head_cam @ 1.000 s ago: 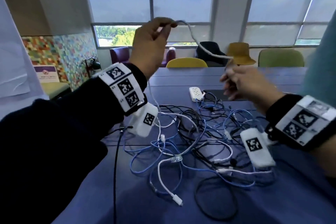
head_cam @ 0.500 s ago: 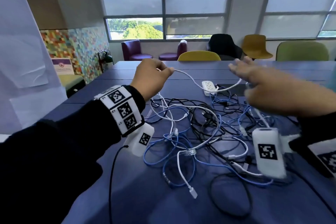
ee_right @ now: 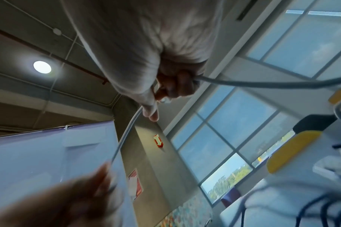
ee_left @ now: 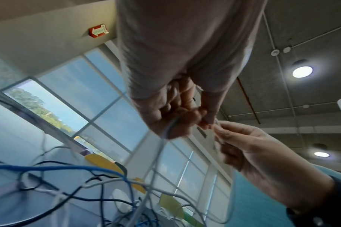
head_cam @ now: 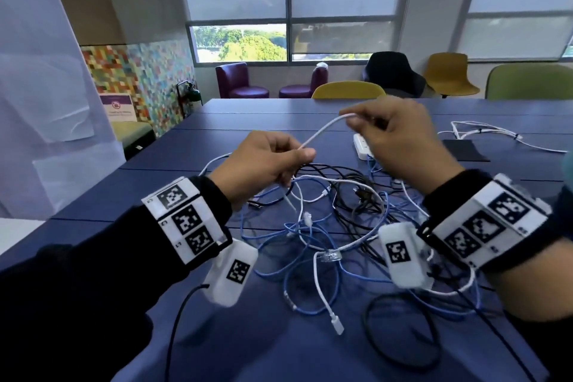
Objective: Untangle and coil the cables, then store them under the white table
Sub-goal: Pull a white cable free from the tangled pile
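A tangle of blue, white and black cables (head_cam: 328,226) lies on the blue table (head_cam: 186,152). Above it a white cable (head_cam: 322,132) is stretched between both hands. My left hand (head_cam: 266,161) pinches its lower part, and more cable hangs from that fist into the tangle. My right hand (head_cam: 390,133) pinches the cable's upper part, further back. In the left wrist view the left hand (ee_left: 177,116) curls round the cable beside the right hand (ee_left: 243,145). The right wrist view has the right hand (ee_right: 173,87) gripping the white cable (ee_right: 124,138).
A white power strip (head_cam: 361,146) lies behind the tangle. A second bundle of white cable (head_cam: 483,132) and a black pad (head_cam: 465,150) are at the table's far right. Chairs (head_cam: 347,90) stand along the far edge. A white sheet (head_cam: 40,87) hangs at left.
Both hands came down and closer together over the tangle. The right hand, open half a second ago, now pinches the white cable. The stretch between the hands is shorter.
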`<state>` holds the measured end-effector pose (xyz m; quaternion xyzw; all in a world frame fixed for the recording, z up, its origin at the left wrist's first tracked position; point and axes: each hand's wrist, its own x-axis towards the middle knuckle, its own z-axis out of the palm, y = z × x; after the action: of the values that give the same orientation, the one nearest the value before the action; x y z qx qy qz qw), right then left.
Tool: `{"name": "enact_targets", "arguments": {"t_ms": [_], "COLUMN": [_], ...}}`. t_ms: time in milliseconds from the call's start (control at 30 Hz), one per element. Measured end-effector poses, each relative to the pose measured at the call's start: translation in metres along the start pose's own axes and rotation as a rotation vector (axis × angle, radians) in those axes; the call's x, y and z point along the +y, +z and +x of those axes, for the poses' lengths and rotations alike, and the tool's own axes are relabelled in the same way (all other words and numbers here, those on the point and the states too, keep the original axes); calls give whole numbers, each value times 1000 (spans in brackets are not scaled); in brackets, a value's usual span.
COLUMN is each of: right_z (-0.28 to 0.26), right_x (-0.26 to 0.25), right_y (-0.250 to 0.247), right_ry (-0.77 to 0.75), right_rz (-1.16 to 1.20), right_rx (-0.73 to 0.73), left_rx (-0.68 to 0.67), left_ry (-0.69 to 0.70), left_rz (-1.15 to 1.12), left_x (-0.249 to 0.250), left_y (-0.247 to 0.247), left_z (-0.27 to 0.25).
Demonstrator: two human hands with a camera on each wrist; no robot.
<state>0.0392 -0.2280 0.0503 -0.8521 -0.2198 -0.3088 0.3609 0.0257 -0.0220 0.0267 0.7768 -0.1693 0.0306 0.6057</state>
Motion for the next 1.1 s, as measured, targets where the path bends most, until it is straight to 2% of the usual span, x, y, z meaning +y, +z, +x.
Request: {"name": "enact_targets", "arguments": {"t_ms": [133, 333, 400, 500, 700, 800, 933, 1033, 1100], "right_z": [14, 31, 35, 36, 16, -9, -36, -43, -44], "right_x": [8, -7, -13, -13, 24, 31, 11, -8, -21], "right_y": [-23, -50, -64, -72, -26, -2, 16, 13, 8], "right_ry": [70, -38, -64, -49, 76, 103, 0, -61, -88], "right_rz": [89, 134, 155, 141, -144, -233, -327, -290, -221], "right_rx": [-31, 82, 126, 120, -124, -301, -539, -580, -599], "left_rx": [-84, -207, -197, -93, -105, -52, 95, 221, 258], "left_ry": [-47, -131, -146, -90, 3, 79, 133, 98, 50], "left_rz": [-11, 61, 42, -104, -546, -697, -727, -678, -587], "left_x": [-16, -38, -47, -47, -1, 14, 18, 10, 3], "left_y": [-11, -1, 5, 11, 19, 18, 6, 0, 1], "left_z": [-1, -4, -7, -11, -18, -17, -7, -3, -4]}}
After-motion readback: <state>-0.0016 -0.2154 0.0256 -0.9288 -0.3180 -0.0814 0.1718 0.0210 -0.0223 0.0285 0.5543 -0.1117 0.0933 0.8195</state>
